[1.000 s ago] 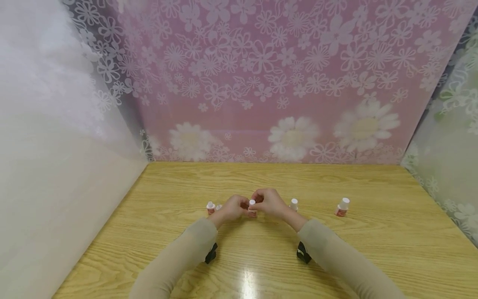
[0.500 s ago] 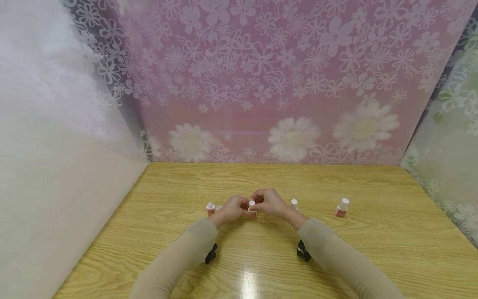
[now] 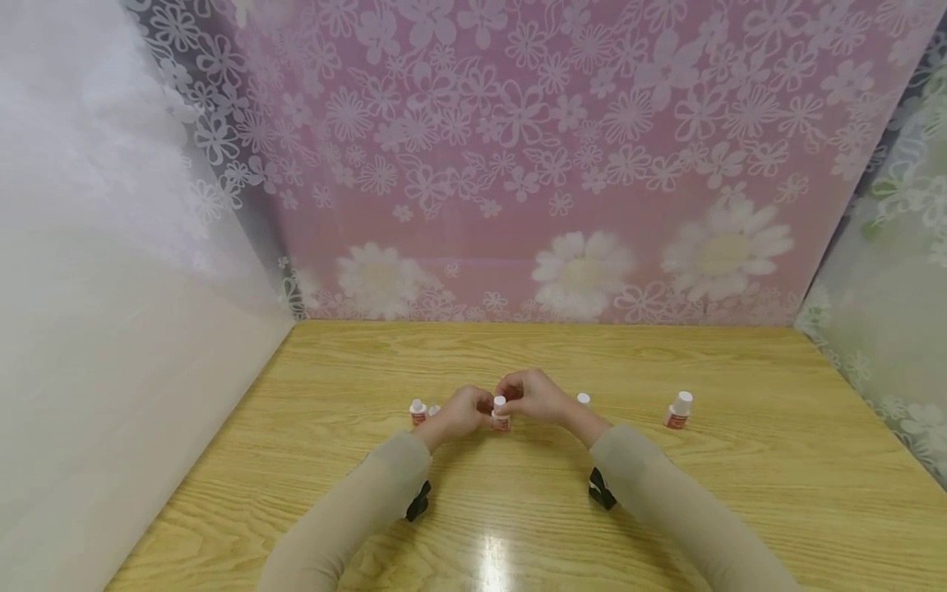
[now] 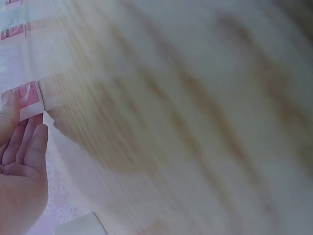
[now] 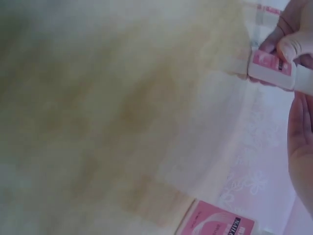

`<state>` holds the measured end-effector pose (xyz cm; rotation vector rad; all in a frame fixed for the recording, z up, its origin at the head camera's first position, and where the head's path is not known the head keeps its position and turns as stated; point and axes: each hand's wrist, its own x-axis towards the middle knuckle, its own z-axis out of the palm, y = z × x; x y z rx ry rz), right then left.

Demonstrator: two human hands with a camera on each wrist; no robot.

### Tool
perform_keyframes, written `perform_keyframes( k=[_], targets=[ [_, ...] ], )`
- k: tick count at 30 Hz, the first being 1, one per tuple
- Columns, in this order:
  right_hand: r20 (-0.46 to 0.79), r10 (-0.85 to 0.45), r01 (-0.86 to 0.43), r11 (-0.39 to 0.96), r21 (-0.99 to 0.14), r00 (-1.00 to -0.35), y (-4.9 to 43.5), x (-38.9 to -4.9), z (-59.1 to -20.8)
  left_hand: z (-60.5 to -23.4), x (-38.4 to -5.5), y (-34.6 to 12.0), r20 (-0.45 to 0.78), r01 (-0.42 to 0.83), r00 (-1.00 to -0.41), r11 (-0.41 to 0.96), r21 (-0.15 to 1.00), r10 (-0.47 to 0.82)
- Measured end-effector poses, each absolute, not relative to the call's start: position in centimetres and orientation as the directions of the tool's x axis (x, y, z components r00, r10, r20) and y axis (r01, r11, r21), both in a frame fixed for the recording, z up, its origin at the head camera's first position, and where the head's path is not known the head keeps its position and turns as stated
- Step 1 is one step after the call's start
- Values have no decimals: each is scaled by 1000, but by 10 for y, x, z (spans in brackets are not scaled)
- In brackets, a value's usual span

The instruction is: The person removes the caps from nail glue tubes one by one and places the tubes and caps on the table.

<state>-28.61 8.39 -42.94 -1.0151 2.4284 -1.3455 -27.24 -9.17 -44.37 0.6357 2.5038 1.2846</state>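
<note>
Left hand [image 3: 466, 411] grips a small labelled bottle [image 3: 501, 423], upright between both hands; right hand [image 3: 533, 399] pinches its white cap [image 3: 499, 401]. Contents not visible. Two bottles [image 3: 418, 416] stand left of the grip; two capped bottles [image 3: 676, 415] stand right, the nearer mostly hidden by the right wrist [image 3: 588, 427].

So my little white bottle [image 3: 501, 416] was pretty much upright, straight ahead at 12 o'clock, pink label [image 5: 272, 62] with a dark patch, white cap [image 3: 500, 401] sitting on top.
</note>
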Motion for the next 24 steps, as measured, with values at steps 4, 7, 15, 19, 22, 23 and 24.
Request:
perform_keyframes(
  k=[4, 7, 15, 19, 22, 23, 24],
  targets=[
    [171, -582, -460, 393, -797, -795, 80, -280, -432, -444, -271, -93, -36, 253, -882, 537, 805, 469],
    [165, -478, -403, 453, -795, -863, 76, -274, -432, -442, -271, -93, -35, 239, -893, 541, 806, 448],
    [169, -254, -278, 494, -824, -952, 63, -257, -429, -440, -271, -92, -26, 241, -897, 540, 806, 441],
    [187, -253, -293, 497, -817, -949, 63, -256, -429, -442, -272, -92, -49, 219, -895, 532, 818, 443],
    [199, -284, -320, 489, -812, -938, 65, -257, -429, -443, -272, -92, -55, 210, -893, 520, 828, 448],
    [206, -298, -333, 482, -811, -932, 65, -257, -430, -443, -272, -92, -52, 214, -890, 516, 829, 452],
    [211, -310, -343, 474, -811, -927, 66, -258, -430, -443, -272, -92, -49, 218, -889, 515, 829, 455]
  ],
)
